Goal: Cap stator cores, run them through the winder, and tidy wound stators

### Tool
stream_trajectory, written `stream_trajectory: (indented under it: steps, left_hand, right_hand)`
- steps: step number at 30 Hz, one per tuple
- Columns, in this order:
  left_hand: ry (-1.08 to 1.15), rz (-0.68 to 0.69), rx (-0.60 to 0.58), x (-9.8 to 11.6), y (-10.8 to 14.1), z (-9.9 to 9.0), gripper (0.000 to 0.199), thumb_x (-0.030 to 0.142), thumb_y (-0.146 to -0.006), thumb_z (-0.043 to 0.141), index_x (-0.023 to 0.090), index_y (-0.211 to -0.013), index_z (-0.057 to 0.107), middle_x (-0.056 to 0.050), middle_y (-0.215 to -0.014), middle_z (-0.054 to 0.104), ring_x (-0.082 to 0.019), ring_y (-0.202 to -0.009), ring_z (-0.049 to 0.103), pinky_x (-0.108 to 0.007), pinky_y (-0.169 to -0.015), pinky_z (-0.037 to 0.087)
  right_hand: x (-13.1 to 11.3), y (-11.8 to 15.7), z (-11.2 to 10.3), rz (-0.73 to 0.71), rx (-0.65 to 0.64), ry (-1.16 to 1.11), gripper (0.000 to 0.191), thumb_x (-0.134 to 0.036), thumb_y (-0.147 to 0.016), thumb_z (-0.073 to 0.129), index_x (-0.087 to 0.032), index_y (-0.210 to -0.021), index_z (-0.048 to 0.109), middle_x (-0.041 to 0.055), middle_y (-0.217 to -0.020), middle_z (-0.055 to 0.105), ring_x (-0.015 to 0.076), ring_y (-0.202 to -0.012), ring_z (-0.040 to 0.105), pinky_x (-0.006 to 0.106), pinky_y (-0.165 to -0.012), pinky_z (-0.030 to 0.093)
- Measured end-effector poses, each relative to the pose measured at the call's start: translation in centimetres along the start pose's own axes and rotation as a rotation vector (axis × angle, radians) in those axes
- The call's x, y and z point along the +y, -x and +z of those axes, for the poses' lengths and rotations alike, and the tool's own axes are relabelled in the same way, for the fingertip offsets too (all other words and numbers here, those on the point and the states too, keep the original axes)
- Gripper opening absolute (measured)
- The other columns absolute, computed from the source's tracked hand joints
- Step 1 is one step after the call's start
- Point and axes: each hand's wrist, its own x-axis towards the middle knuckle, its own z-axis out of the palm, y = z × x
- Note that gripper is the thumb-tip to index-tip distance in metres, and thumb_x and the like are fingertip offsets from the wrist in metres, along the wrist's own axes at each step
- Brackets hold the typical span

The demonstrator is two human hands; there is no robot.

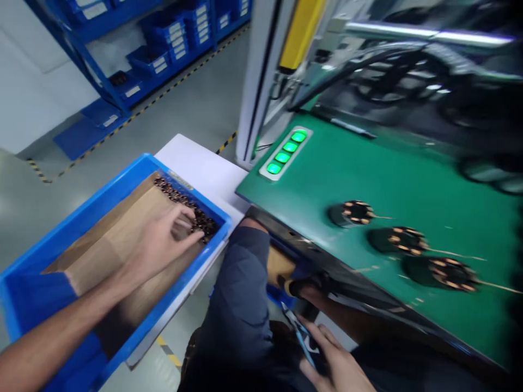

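My left hand (pixel 175 228) reaches into a blue bin (pixel 134 169) at the left, its fingers curved and apart beside a row of small dark, copper-wound parts (pixel 180 198). Brown cardboard (pixel 110 245) lines the bin. Low in the middle, my right hand (pixel 330 359) is closed around pliers (pixel 301 335) with blue handles, their jaws pointing up and left. On the green worktop (pixel 368 169) stand three wound motor stators (pixel 402 240) in a slanting row, each trailing a thin copper wire.
A silver panel (pixel 286 153) with several lit green buttons sits at the worktop's left corner. Behind is a blurred machine (pixel 388 71). A white table (pixel 196 163) carries the bin. Blue shelves (pixel 163 43) with bins stand at the upper left. My legs are below.
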Motion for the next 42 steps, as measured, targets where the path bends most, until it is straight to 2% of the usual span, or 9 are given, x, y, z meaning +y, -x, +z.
stream_trajectory:
  steps: [3, 7, 10, 13, 16, 19, 21, 27, 42]
  left_hand:
    - [-0.08, 0.306, 0.093, 7.1, -1.6, -0.5, 0.029, 0.041, -0.105, 0.086, 0.024, -0.124, 0.073, -0.008, -0.13, 0.084, -0.027, -0.112, 0.083, -0.042, -0.094, 0.068]
    - [-0.019, 0.647, -0.059, 15.0, -5.0, 4.6, 0.029, 0.03, -0.112, 0.076, 0.024, -0.138, 0.066, -0.01, -0.151, 0.074, -0.027, -0.139, 0.074, -0.042, -0.115, 0.062]
    - [-0.085, 0.692, -0.2, 17.6, -8.7, 9.3, 0.027, 0.032, -0.111, 0.075, 0.02, -0.134, 0.068, -0.011, -0.14, 0.075, -0.028, -0.129, 0.074, -0.043, -0.111, 0.06]
    - [-0.179, 0.696, -0.216, 18.5, -11.2, 11.2, 0.016, 0.035, -0.108, 0.076, 0.02, -0.108, 0.071, -0.004, -0.109, 0.078, -0.025, -0.106, 0.074, -0.041, -0.101, 0.057]
    - [-0.04, 0.669, -0.106, 20.0, -9.7, 10.4, 0.017, 0.036, -0.105, 0.077, 0.021, -0.1, 0.073, -0.003, -0.102, 0.076, -0.019, -0.091, 0.071, -0.032, -0.083, 0.055]
    - [0.11, 0.679, 0.026, 22.4, -4.4, 9.7, 0.014, 0.034, -0.101, 0.082, 0.023, -0.095, 0.076, -0.003, -0.103, 0.074, -0.017, -0.085, 0.069, -0.028, -0.068, 0.055]
    - [0.104, 0.71, 0.05, 23.5, -0.3, 10.1, 0.011, 0.028, -0.096, 0.086, 0.025, -0.092, 0.076, -0.004, -0.109, 0.077, -0.019, -0.093, 0.073, -0.031, -0.074, 0.061]
    - [0.1, 0.716, -0.005, 22.1, 6.1, 13.7, 0.026, 0.031, -0.093, 0.101, 0.026, -0.087, 0.076, 0.0, -0.106, 0.081, -0.014, -0.085, 0.076, -0.026, -0.067, 0.06]
    - [0.123, 0.653, -0.065, 19.9, 6.9, 14.1, 0.03, 0.043, -0.097, 0.098, 0.027, -0.085, 0.076, -0.001, -0.103, 0.084, -0.015, -0.079, 0.078, -0.025, -0.06, 0.054]
  right_hand:
    - [-1.5, 0.3, -0.3, 0.033, -0.007, 0.006, 0.075, -0.04, -0.092, 0.071, -0.02, -0.164, 0.073, 0.0199, -0.162, 0.076, 0.0405, -0.16, 0.068, 0.053, -0.134, 0.056]
    - [-3.7, 1.3, -1.6, 0.035, -0.013, -0.018, 0.079, -0.031, -0.101, 0.059, -0.015, -0.178, 0.058, 0.0221, -0.18, 0.06, 0.0358, -0.173, 0.054, 0.053, -0.144, 0.044]
    - [-4.4, 2.9, -3.0, -0.023, 0.036, -0.103, 0.076, -0.026, -0.105, 0.056, -0.019, -0.18, 0.056, 0.0183, -0.181, 0.059, 0.0328, -0.173, 0.054, 0.052, -0.144, 0.045]
    - [-3.5, 5.0, -3.9, -0.14, 0.169, -0.233, 0.07, -0.025, -0.106, 0.061, -0.025, -0.175, 0.064, 0.0153, -0.168, 0.072, 0.033, -0.158, 0.07, 0.051, -0.133, 0.058]
    - [-2.2, 7.0, -4.1, -0.152, 0.331, -0.341, 0.059, -0.028, -0.109, 0.063, -0.029, -0.167, 0.073, 0.0126, -0.159, 0.079, 0.0334, -0.148, 0.076, 0.052, -0.126, 0.064]
    - [-2.5, 8.7, -4.4, -0.137, 0.468, -0.419, 0.054, -0.026, -0.111, 0.061, -0.028, -0.163, 0.076, 0.012, -0.149, 0.083, 0.0309, -0.132, 0.081, 0.049, -0.119, 0.066]
    - [-3.7, 9.6, -5.1, -0.199, 0.54, -0.477, 0.056, -0.022, -0.11, 0.062, -0.03, -0.164, 0.075, 0.0096, -0.132, 0.085, 0.0256, -0.113, 0.082, 0.041, -0.106, 0.068]
    - [-6.2, 9.9, -7.7, -0.368, 0.594, -0.583, 0.073, -0.007, -0.105, 0.061, -0.036, -0.172, 0.066, 0.0022, -0.111, 0.074, 0.0184, -0.101, 0.074, 0.03, -0.091, 0.063]
    - [-6.7, 9.4, -7.0, -0.422, 0.568, -0.528, 0.078, -0.004, -0.097, 0.056, -0.034, -0.168, 0.068, 0.0043, -0.107, 0.073, 0.0225, -0.1, 0.072, 0.036, -0.086, 0.065]
